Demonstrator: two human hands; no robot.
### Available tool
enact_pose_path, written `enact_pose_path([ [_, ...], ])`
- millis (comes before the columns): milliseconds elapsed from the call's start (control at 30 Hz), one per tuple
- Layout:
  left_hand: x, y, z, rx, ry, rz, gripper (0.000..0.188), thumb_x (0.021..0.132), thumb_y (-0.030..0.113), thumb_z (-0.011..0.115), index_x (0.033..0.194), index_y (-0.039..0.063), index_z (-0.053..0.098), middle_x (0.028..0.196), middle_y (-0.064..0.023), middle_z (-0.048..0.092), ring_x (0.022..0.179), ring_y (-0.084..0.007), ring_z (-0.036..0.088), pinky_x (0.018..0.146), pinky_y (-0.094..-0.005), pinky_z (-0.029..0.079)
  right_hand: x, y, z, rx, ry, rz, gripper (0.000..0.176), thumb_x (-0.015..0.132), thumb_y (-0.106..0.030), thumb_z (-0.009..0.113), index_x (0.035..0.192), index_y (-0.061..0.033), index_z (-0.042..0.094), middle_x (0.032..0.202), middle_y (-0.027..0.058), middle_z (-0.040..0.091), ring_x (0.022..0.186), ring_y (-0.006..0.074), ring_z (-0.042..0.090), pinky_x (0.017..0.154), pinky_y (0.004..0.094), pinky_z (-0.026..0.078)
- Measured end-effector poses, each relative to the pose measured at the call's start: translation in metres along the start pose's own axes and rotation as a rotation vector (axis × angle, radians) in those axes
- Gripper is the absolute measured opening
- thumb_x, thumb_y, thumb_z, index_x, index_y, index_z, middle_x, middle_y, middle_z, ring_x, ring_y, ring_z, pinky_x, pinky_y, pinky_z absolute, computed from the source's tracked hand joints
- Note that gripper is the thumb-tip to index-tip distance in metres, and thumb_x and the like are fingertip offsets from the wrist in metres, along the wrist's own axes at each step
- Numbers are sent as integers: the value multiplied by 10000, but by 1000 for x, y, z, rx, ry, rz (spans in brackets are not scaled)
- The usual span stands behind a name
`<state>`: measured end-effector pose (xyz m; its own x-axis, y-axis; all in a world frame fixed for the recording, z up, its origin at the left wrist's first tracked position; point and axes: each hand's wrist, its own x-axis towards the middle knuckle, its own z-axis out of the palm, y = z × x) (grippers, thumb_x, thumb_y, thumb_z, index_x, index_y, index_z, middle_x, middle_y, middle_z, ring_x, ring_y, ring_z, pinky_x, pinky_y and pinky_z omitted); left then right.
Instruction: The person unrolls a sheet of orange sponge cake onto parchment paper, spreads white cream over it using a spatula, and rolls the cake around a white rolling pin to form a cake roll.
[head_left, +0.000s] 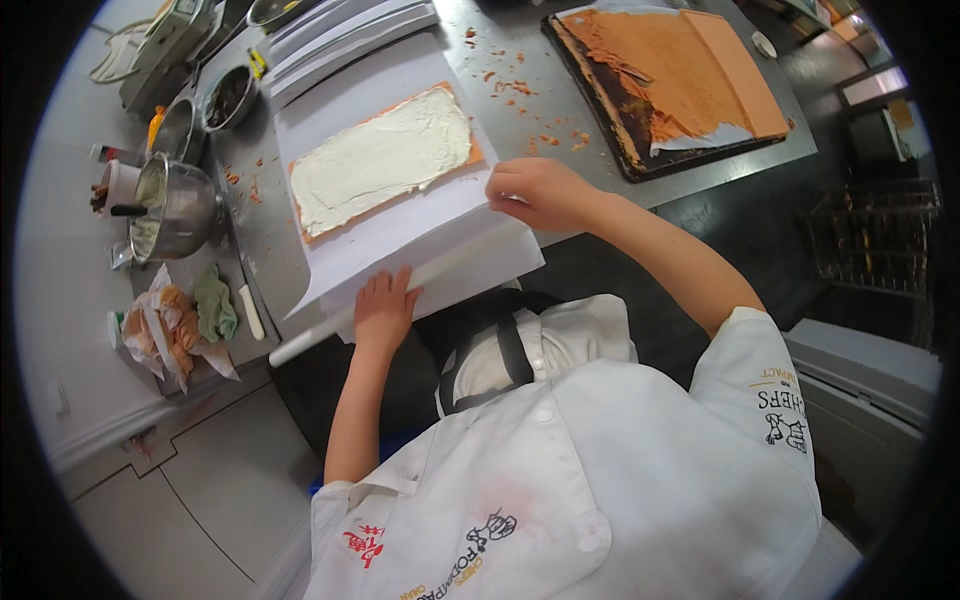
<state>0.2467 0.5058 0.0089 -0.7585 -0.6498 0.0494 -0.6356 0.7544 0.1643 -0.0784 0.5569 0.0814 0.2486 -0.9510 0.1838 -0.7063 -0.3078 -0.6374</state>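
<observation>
An orange sponge cake sheet (477, 154) spread with white cream (382, 159) lies on white baking paper (360, 259). My right hand (536, 191) pinches the paper's near right corner between thumb and fingers. At the near edge my left hand (386, 304) rests with its fingers spread on the paper, over a long white rolling pin (304, 343). The pin's middle is partly hidden beneath the paper. Whether the left fingers grip the pin or only press on it is unclear.
A dark baking tray (637, 169) with a torn orange cake sheet stands at the right. Orange crumbs dot the steel table (517, 112). Leftward are a steel mixing bowl (184, 214), a green cloth (217, 304), crumpled paper (169, 326) and a white-handled utensil (252, 312). Stacked papers (349, 45) lie behind.
</observation>
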Motion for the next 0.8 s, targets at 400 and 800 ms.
enact_pose_path([
  [400,13,-22,62,-148,229,-81,348,877,139,570,1193,-3,596,1188,-218,599,1136,-418,527,991,-490,402,-29,71,33,-406,-95,175,498,707,20,582,1197,-60,547,1152,128,596,1102,325,551,947,433,428],
  [800,-19,26,58,-2069,164,-796,624,915,349,651,1439,140,385,1448,-71,437,1320,-270,410,1086,-512,342,-33,84,67,-302,117,344,233,636,14,541,855,-63,517,858,127,562,838,354,556,711,455,439],
])
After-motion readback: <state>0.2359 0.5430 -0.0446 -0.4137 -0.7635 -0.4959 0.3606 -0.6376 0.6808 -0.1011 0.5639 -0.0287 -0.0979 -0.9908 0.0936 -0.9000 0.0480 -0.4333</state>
